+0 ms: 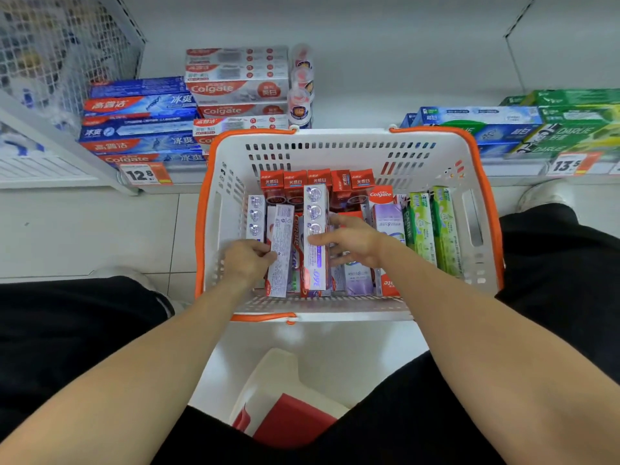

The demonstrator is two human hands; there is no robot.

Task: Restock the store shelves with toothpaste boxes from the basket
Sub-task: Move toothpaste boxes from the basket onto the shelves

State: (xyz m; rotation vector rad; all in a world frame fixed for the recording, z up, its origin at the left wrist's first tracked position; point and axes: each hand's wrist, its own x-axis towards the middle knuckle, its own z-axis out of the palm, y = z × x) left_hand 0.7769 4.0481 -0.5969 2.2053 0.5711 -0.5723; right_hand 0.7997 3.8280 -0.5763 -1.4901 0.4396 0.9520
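While both hands reach into the basket (349,139), the left hand (246,261) pinches a light, stiff toothpaste box (280,250) at mid-length, right hand (352,243) fingers spread.

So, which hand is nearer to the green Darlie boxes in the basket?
Right. The right hand lies just left of the green Darlie boxes; the left hand is at the basket's far left side, gripping a white box.

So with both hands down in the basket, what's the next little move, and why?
Probably lift out the white box the left hand is pinching. It already stands tilted above its neighbours in the basket, and the right hand only rests on the boxes beside it, gripping nothing clearly.
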